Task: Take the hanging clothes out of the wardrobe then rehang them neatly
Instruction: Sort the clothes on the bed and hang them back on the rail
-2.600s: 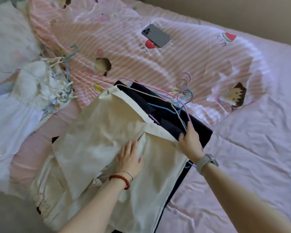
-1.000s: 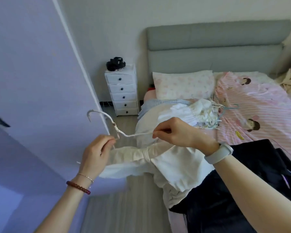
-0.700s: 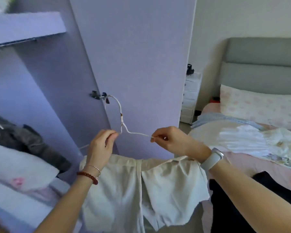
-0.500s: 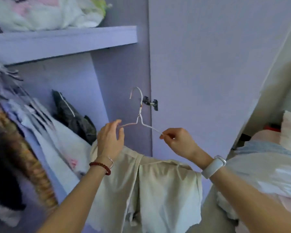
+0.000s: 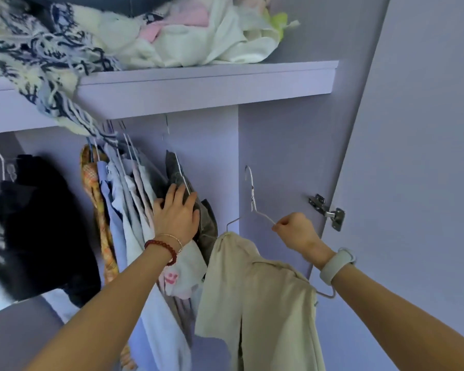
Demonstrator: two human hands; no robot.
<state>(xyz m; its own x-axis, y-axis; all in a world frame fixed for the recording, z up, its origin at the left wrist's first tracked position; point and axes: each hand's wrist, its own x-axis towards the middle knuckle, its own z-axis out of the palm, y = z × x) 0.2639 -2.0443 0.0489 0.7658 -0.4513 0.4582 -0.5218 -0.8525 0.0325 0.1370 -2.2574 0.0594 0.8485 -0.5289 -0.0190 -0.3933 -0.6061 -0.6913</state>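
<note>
Cream trousers (image 5: pixel 263 298) hang folded over the bar of a white wire hanger (image 5: pixel 253 202), which I hold up in front of the open wardrobe, its hook not on any rail; my right hand (image 5: pixel 296 231) has its fingers (image 5: pixel 280 226) pinched together on the hanger's sloping right shoulder, with a pale watch (image 5: pixel 335 266) on that wrist; my left hand (image 5: pixel 176 215) lies with fingers (image 5: pixel 173 195) straight and slightly apart, pressed flat against a dark grey garment (image 5: pixel 206 223) at the right end of the hanging row, with a red bead bracelet (image 5: pixel 162 249) and a thin bangle on that wrist; the trousers sit just right of that grey garment, near it, and I cannot tell whether they touch; left of my hand hang pale blue and white clothes (image 5: pixel 130 210), then an orange checked piece (image 5: pixel 97 210), then a black garment (image 5: pixel 43 223) well to the left; above runs a lilac shelf (image 5: pixel 212 84) heaped with a blue-and-white knit (image 5: pixel 46 57) and cream and pink clothes (image 5: pixel 198 36); the knit's fringe droops over the shelf edge; to the right stands the wardrobe door (image 5: pixel 418 156), with a metal hinge (image 5: pixel 328 211) beside my right hand.
</note>
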